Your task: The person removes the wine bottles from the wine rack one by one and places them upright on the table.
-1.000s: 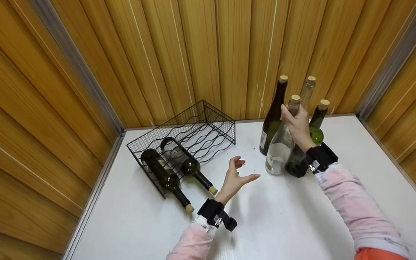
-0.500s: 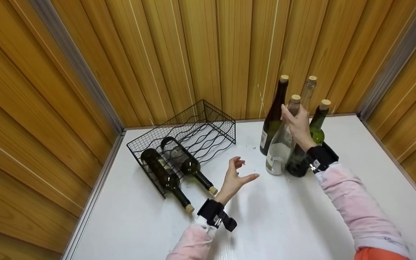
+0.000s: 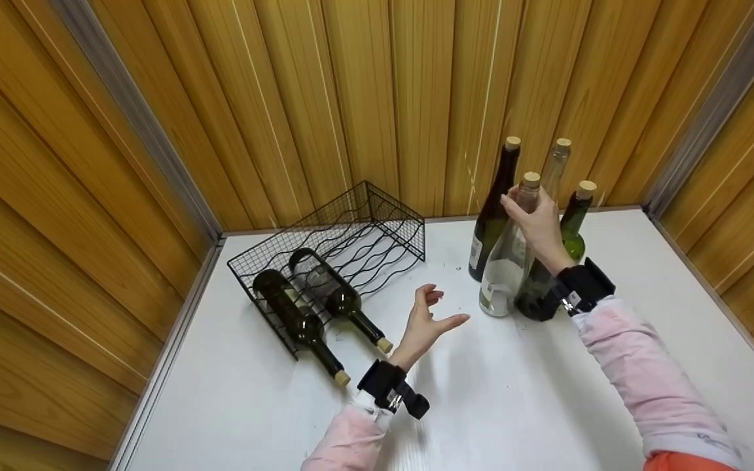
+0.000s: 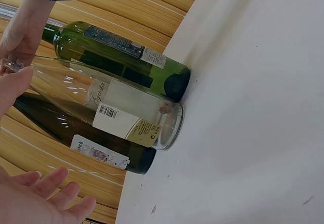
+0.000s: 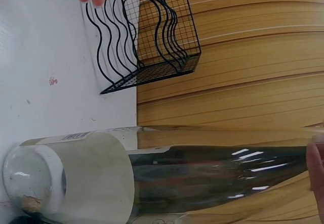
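Note:
My right hand holds a clear glass wine bottle by its neck, just below the cork; the bottle stands close to upright. In the left wrist view, the right hand is at the neck of this clear bottle, whose labels face me. My left hand is held over the table with thumb and fingers spread apart, nothing between them. Two dark green bottles lie on a black wire wine rack, corked necks pointing toward me.
Around the held bottle stand a tall dark bottle, another clear bottle behind, and a green bottle partly hidden by the right wrist. A wood-panelled wall rises behind the white table.
The right thumb and fingers shift slightly at the clear bottle's neck. The left hand and the bottles on the rack stay where they were.

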Demonstrator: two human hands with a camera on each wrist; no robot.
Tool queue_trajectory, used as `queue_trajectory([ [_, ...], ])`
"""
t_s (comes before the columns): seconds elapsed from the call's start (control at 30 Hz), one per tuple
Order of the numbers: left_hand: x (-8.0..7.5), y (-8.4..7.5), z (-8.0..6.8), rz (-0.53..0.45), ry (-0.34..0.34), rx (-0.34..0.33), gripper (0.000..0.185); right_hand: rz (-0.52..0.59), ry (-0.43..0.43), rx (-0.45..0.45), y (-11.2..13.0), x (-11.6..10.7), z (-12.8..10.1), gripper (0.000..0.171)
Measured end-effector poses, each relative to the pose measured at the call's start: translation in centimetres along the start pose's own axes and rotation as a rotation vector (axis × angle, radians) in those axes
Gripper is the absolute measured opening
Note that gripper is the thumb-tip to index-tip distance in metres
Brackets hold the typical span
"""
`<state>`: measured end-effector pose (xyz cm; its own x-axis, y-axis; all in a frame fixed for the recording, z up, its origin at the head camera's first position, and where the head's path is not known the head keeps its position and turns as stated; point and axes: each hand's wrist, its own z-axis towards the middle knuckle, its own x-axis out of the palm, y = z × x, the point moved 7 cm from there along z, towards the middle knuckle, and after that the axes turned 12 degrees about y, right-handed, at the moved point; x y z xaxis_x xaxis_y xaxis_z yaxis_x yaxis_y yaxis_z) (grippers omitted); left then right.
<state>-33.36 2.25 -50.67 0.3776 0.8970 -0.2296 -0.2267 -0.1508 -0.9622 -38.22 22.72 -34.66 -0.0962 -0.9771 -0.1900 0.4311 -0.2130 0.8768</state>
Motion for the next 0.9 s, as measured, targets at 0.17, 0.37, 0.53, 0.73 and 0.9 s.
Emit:
queue_trajectory([
  [0.17,-0.2,-0.1,-0.1,0.003,-0.008,-0.001,0.072,0.042,-0.002,-0.039,1.1,-0.1,0.3,0.047],
  [0.37,-0.2,-0.1,-0.1,0.007,-0.007,-0.006,0.070,-0.010,-0.062,-0.262,5.1,-0.1,0.1,0.059],
  [0.53,-0.5,-0.4,0.0,0.029,-0.020,0.011,0.065,-0.128,-0.089,-0.590,9.1,1.6,-1.2,0.048],
  [0.73,-1.4,-0.6,0.2,0.063,-0.046,0.005,0.053,-0.240,0.061,-0.821,9.0,5.6,-2.8,0.036],
  [0.9,-3.5,-1.2,0.4,0.087,-0.093,0.011,0.044,-0.298,0.299,-0.776,5.3,8.6,-4.3,0.029],
])
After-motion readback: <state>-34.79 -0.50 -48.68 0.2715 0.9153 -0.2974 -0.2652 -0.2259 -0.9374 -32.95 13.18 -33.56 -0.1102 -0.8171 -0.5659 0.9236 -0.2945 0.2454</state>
